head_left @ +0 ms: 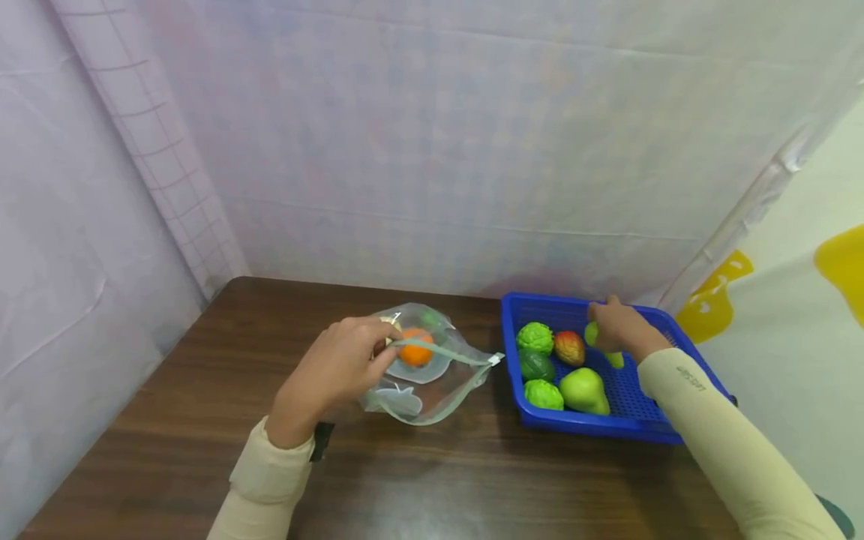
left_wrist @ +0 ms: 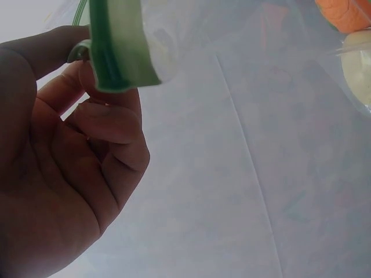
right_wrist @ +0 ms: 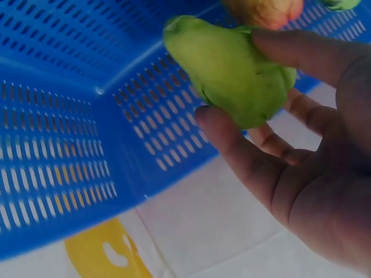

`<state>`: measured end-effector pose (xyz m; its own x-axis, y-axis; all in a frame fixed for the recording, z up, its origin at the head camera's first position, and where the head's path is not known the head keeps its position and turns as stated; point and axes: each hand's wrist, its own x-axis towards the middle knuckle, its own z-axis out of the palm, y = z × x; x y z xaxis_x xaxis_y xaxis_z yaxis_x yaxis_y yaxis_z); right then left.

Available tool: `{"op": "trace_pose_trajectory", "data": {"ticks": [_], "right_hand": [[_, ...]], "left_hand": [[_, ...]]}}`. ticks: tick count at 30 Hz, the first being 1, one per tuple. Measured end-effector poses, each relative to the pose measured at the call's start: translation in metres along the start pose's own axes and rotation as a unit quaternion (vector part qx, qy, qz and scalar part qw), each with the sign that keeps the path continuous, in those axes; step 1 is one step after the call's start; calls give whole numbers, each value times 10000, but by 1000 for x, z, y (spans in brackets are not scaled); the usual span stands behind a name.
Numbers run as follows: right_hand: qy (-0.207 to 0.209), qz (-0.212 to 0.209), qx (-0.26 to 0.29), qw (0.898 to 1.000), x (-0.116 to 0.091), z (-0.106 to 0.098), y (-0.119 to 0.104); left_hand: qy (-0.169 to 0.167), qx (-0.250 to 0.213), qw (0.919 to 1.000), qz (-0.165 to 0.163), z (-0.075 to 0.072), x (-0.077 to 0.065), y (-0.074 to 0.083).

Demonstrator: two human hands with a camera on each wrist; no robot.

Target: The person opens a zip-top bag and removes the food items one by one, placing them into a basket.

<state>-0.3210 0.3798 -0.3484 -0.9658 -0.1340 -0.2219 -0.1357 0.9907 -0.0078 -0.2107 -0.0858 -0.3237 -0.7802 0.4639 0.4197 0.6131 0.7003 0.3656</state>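
My left hand (head_left: 344, 360) pinches the upper rim of a clear zip bag (head_left: 442, 397) lying on the table. The bag's green zip strip (left_wrist: 119, 46) passes between thumb and fingers in the left wrist view. Inside the bag are an orange (head_left: 415, 348) and a cream-coloured thing, partly hidden by the hand. Over the right part of a blue basket (head_left: 587, 425), my right hand (head_left: 624, 326) holds a yellow-green toy fruit or vegetable (right_wrist: 232, 72), narrow at one end, between thumb and fingers. Its exact kind is unclear.
In the basket's left half lie two bumpy green pieces (head_left: 535, 337), a dark green avocado (head_left: 536, 366), a red-yellow fruit (head_left: 569, 348) and a green pear (head_left: 584, 391). The brown table (head_left: 418, 480) meets a pale cloth wall (head_left: 432, 150) behind.
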Motion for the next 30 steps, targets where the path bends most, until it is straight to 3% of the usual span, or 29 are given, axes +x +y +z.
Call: {"op": "trace_pose_trajectory", "data": {"ticks": [20,30], "right_hand": [[-364,514,32,9980,9,25,14],[-333,506,-162,9980,5,21,15]], "left_hand": [[68,12,10000,53,2,0,3],[45,-17,10000,68,4,2,4]]}}
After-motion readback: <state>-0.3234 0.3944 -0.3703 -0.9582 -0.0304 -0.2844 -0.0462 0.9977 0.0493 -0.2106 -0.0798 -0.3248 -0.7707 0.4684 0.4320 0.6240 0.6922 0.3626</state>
